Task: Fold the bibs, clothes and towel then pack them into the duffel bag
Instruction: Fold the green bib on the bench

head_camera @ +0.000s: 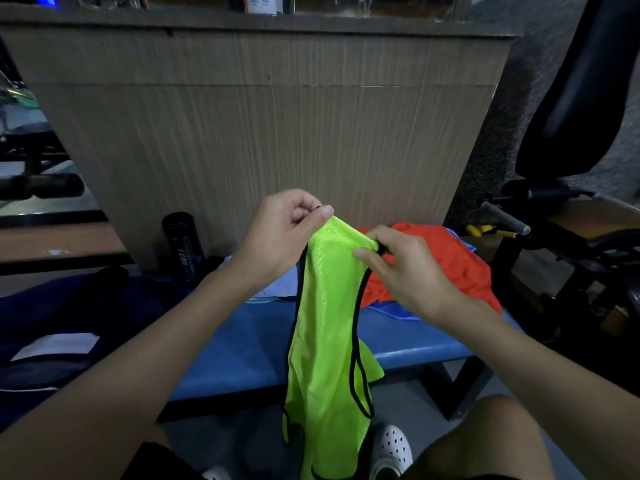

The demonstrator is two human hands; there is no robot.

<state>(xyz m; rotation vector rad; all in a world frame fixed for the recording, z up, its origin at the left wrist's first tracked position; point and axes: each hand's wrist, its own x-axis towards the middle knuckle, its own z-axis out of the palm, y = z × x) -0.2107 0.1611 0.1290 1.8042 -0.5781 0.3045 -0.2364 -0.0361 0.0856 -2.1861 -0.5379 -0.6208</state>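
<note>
**Neon-yellow mesh bib** [325, 323] with black trim. We are seeing it hanging in the air in front of the blue surface [415, 344]. Its top edge is being held up between the two hands, and its lower part is trailing down past the surface's front edge toward the knees.

The left hand [287, 233] is pinching the bib's top left corner between the thumb and curled fingers. The right hand [405, 268] is gripping the top right corner, with the thumb pressing on the fabric and the fingers curling behind it at the black trim. We are noting both forearms reaching in from the bottom of the view.

Behind the right hand, an orange garment [450, 268] is lying crumpled on the surface. It is resting on a blue towel [394, 311], whose edge is showing beneath it. A pale blue cloth [273, 289] is lying flat on the surface behind the left wrist.

To the left, we are seeing a dark navy duffel bag [69, 317] lying beside the bare part of the surface. A black bottle [183, 244] is standing upright just behind it, against the wood-grain panel [263, 133]. At far right, yellow-handled pliers [485, 231] are lying near black gym equipment [571, 98]. A white perforated clog [391, 445] is showing on the floor beside the bib's hanging end.
</note>
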